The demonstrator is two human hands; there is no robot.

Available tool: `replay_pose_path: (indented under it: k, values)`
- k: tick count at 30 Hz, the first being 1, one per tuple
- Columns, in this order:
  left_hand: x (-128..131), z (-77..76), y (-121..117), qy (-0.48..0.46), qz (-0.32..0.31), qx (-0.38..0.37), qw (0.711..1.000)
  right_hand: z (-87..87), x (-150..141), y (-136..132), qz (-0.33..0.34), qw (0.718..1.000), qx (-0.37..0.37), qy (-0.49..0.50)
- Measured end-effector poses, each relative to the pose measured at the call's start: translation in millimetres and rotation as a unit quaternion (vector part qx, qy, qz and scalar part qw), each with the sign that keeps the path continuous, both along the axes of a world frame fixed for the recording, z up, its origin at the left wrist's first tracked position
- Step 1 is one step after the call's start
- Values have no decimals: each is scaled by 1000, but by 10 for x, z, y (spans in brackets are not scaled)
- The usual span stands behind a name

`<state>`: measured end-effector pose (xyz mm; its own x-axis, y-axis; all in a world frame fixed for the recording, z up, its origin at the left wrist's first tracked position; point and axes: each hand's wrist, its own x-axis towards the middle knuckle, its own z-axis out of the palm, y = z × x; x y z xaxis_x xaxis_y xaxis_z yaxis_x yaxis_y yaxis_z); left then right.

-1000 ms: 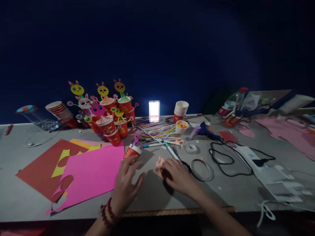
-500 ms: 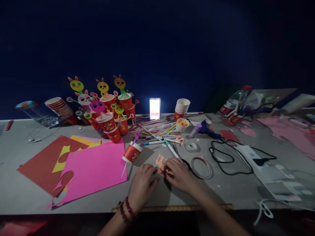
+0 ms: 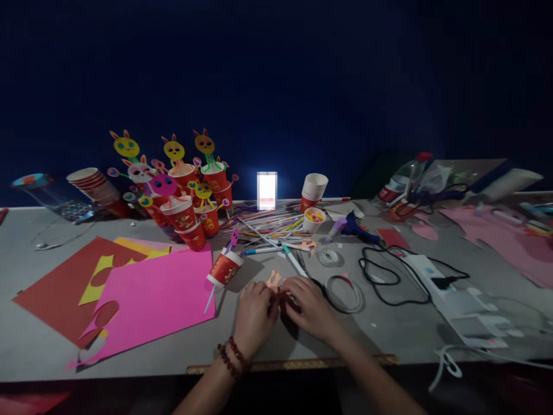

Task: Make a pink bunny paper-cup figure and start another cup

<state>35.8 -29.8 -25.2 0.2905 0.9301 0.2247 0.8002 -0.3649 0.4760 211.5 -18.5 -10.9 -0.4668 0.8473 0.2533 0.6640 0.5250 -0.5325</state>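
Being pinched between the fingers of both hands, an orange paper cutout (image 3: 273,279) is lying just above the worktop (image 3: 207,346) or against it; which of these cannot be told. Its lower part is being covered by the fingers. By the left hand (image 3: 256,311), with fingers bent and drawn narrow, the near left side is being gripped; by the right hand (image 3: 311,305), with fingers curled narrow, the right side is being gripped. Beaded bracelets (image 3: 231,357) are being worn on the left wrist.

Beyond the left hand, a tilted red cup (image 3: 227,269) is being seen over the edge of a bright pink sheet (image 3: 151,305), by which a red-brown sheet (image 3: 56,288) is being partly covered. Behind these, bunny-faced figures are being held up by decorated red cups (image 3: 179,213).

Beyond the right hand, a teal-capped marker (image 3: 294,260) is lying near a small clear tape roll (image 3: 329,257), while a wider tape roll (image 3: 343,294) is lying beside the hand. Farther back, thin sticks (image 3: 268,225) are being spread in a pile, and yellow and red bits are being held in a small cup (image 3: 314,220). Well to the right, a white power strip (image 3: 453,302) is being bordered by a looped black cable (image 3: 400,302).
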Motion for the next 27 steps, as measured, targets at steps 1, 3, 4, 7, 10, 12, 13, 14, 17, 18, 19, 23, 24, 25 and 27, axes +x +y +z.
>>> replay_pose_path:
  k: [1, 3, 4, 7, 10, 12, 13, 14, 17, 18, 19, 23, 24, 25, 27]
  values:
    - [0, 10, -2, 9, -1, 2, 1000, 23, 47, -22, -15, 1000, 14, 20]
    - [6, 33, -6, 33, -1, 10, 999, 65, 207, -78, -62, 996, 42, 48]
    - [10, 43, -7, 47, 1, 14, 999, 81, 318, -113, -88, 994, 52, 49]
    - [27, 47, -9, 72, 9, 14, 997, 82, 713, -240, -129, 990, 58, 4]
    - [33, 20, -7, 62, 14, 4, 998, 9, 1034, -375, -142, 987, 44, -67]
    - [28, 7, -7, 44, 17, 4, 999, -47, 1147, -439, -143, 984, 33, -100]
    - [23, 8, -9, 33, 16, 7, 999, -63, 1178, -458, -146, 983, 33, -110]
    - [18, 15, -13, 20, 14, 11, 1000, -67, 1197, -467, -149, 982, 37, -113]
    - [3, 71, -27, -28, -9, 28, 999, 14, 1212, -446, -155, 981, 70, -95]
    - [0, 99, -31, -50, -20, 38, 998, 69, 1203, -430, -148, 982, 81, -82]
    - [-2, 130, -31, -74, -32, 50, 996, 131, 1184, -411, -135, 985, 89, -66]
    - [-11, 264, 11, -161, -81, 81, 980, 375, 984, -328, -25, 996, 80, -7]
    - [-20, 299, 35, -183, -88, 75, 976, 417, 908, -305, -3, 997, 76, 12]
    - [-36, 336, 63, -207, -97, 63, 972, 447, 829, -281, 16, 997, 71, 35]
    - [-92, 413, 128, -256, -124, 30, 958, 472, 679, -230, 55, 994, 48, 87]
